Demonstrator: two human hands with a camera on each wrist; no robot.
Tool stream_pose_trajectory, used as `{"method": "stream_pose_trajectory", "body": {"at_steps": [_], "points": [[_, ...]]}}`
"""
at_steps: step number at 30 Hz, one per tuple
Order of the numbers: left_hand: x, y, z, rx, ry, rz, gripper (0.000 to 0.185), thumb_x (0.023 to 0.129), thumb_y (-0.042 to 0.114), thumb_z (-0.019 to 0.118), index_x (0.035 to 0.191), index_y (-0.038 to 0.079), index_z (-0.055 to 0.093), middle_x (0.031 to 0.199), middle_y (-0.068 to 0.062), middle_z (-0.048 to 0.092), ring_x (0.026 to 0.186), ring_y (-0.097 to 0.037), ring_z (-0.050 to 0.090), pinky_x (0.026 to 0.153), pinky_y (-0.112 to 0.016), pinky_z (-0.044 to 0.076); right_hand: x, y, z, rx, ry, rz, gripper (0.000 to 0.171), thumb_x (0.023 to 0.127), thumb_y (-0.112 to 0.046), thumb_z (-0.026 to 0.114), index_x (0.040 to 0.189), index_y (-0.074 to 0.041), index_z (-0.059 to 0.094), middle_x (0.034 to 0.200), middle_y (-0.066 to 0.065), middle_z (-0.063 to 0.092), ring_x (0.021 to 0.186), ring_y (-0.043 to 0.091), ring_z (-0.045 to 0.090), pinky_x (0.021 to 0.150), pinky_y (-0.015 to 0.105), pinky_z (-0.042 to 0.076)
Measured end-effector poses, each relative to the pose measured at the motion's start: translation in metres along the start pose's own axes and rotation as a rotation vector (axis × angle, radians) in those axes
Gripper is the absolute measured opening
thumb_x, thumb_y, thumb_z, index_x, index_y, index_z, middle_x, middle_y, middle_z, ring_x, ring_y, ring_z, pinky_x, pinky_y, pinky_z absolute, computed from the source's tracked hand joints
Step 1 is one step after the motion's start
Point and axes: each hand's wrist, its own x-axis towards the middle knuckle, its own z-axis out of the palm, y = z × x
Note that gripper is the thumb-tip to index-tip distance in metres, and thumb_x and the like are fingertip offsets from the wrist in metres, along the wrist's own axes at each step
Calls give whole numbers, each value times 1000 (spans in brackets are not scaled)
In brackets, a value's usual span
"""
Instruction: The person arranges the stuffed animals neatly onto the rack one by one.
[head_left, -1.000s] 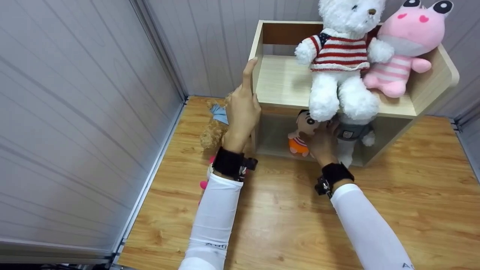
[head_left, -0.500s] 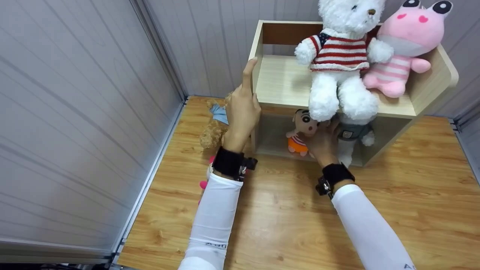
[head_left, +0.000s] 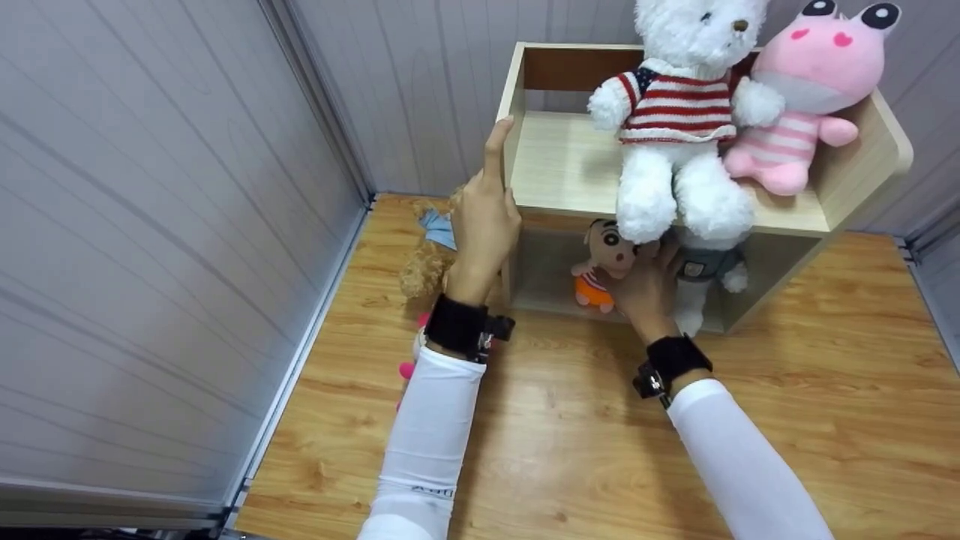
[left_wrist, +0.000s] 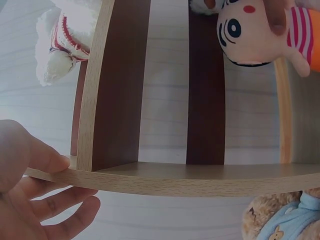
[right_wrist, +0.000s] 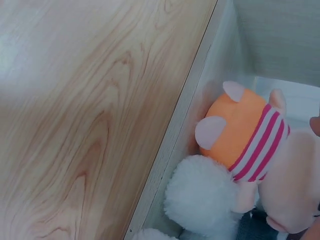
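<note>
A plush doll (head_left: 611, 246) with black hair, a striped shirt and orange shorts sits in the lower compartment of a pale wooden shelf (head_left: 562, 165). My right hand (head_left: 649, 289) reaches into that compartment and holds the doll, thumb across its front; the other fingers are mostly hidden. Its orange shorts (right_wrist: 235, 130) rest near the compartment's front edge in the right wrist view. With my left hand (head_left: 484, 225) I grip the shelf's left side panel (left_wrist: 200, 186). The thumb (left_wrist: 47, 157) lies on the inner side and the other fingers outside.
A white bear (head_left: 679, 101) and a pink frog plush (head_left: 795, 112) sit on the top board. Beside the doll is a white plush in grey clothes (head_left: 705, 266). A brown teddy (head_left: 426, 274) lies on the floor left of the shelf, near a partly hidden pink-and-white toy (head_left: 407, 370).
The doll has shifted slightly left and turned, showing more of its face. My right wrist has moved slightly right and down; my left hand has kept its place on the panel.
</note>
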Motion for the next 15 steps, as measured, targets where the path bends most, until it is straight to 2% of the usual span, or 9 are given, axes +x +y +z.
{"method": "stream_pose_trajectory", "body": {"at_steps": [5, 10, 11, 15], "points": [[0, 1, 2, -2, 7, 6, 84, 91, -8, 57, 157, 35, 28, 66, 2, 44, 58, -14, 43, 54, -29, 40, -9, -3, -2, 11, 107, -58, 114, 72, -44, 91, 153, 6, 29, 152, 38, 28, 137, 62, 31, 112, 69, 34], [0, 2, 1, -7, 14, 15, 84, 91, -8, 56, 157, 34, 28, 66, 2, 43, 57, -15, 42, 53, -29, 38, -18, -4, -10, 46, 191, -115, 79, 79, -30, 85, 136, 7, 44, 135, 36, 42, 123, 55, 43, 103, 66, 40], [0, 1, 1, -9, 14, 17, 84, 91, -9, 55, 157, 35, 27, 66, 2, 43, 57, -15, 42, 53, -29, 38, -19, -4, -12, 55, 203, -120, 72, 81, -27, 83, 134, 6, 46, 131, 36, 43, 121, 53, 44, 105, 66, 39], [-1, 0, 1, -19, 19, 20, 84, 91, -10, 55, 157, 34, 27, 66, 1, 43, 56, -15, 42, 51, -29, 38, -24, -7, -27, 113, 235, -90, 54, 84, -15, 75, 128, 3, 51, 128, 33, 47, 120, 49, 45, 104, 63, 39]]}}
